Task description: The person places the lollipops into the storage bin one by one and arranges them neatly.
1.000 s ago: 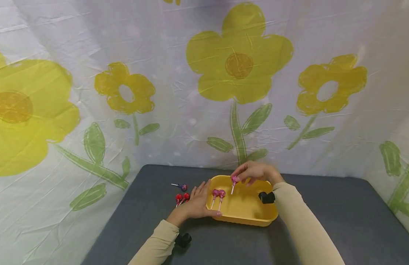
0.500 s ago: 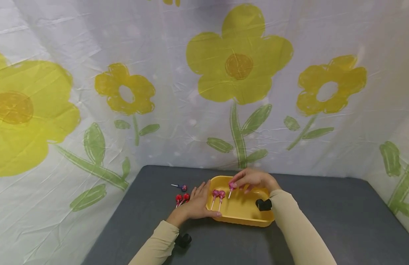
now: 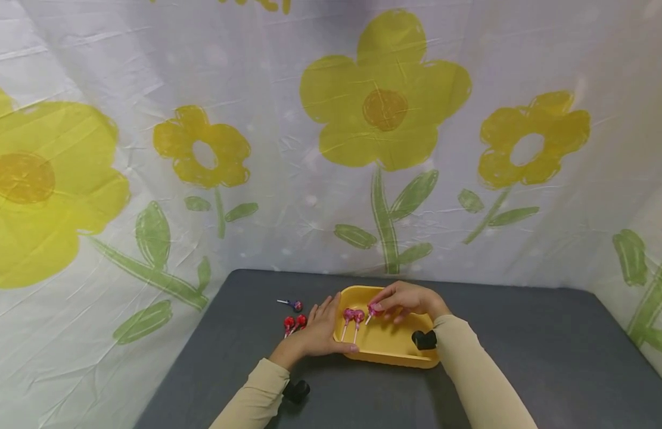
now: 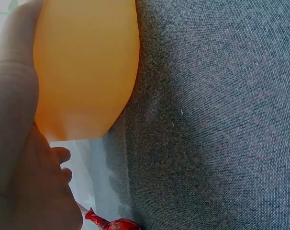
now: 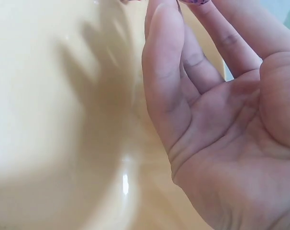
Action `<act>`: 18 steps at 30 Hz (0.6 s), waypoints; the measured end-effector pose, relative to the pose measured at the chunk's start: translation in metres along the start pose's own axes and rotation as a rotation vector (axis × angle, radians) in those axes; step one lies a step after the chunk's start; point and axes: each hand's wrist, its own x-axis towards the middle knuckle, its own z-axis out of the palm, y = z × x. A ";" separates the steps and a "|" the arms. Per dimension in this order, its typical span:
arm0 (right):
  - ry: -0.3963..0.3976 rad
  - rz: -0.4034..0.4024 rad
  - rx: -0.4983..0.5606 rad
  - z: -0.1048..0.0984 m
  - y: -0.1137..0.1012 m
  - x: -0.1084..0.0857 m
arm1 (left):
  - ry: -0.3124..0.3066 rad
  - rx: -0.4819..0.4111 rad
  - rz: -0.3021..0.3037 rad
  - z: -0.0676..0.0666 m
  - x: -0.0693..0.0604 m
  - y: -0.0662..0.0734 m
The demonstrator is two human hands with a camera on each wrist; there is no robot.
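In the head view, my right hand (image 3: 410, 299) pinches a pink-wrapped lollipop (image 3: 371, 310) by its head, low over the inside of a yellow tray (image 3: 387, 344). Its white stick slants down toward the front left. Two other pink lollipops (image 3: 354, 316) lie side by side in the tray's left end, sticks toward me. My left hand (image 3: 319, 335) rests against the tray's left end, fingers extended along the side and thumb at the front rim. Only a sliver of the pinched lollipop (image 5: 196, 1) appears at the top of the right wrist view.
Left of the tray, red-wrapped lollipops (image 3: 295, 322) lie on the dark grey table (image 3: 513, 345), partly hidden by my left hand. A purple-blue lollipop (image 3: 297, 305) lies behind them. A flower-printed curtain (image 3: 288, 179) hangs behind the table.
My right hand has moved down and slightly left with the pink lollipop, bringing it lower, beside the two in the tray. The left hand has stayed in place.
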 end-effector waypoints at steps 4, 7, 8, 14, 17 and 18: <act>-0.031 -0.016 0.023 0.006 0.002 -0.001 | 0.001 -0.005 -0.002 0.001 0.000 0.001; -0.076 -0.009 0.058 0.011 0.005 -0.001 | 0.004 0.002 0.003 0.003 0.000 0.000; -0.087 -0.007 0.073 0.013 0.005 -0.002 | 0.005 0.004 0.005 0.003 0.000 0.000; -0.080 -0.020 0.096 0.016 0.010 0.001 | 0.000 -0.007 -0.006 0.003 0.000 0.000; -0.062 -0.018 0.095 0.017 0.013 0.004 | 0.004 -0.003 -0.007 0.002 0.001 0.000; -0.059 -0.014 0.097 0.017 0.014 0.005 | 0.004 -0.002 -0.006 0.002 0.001 0.000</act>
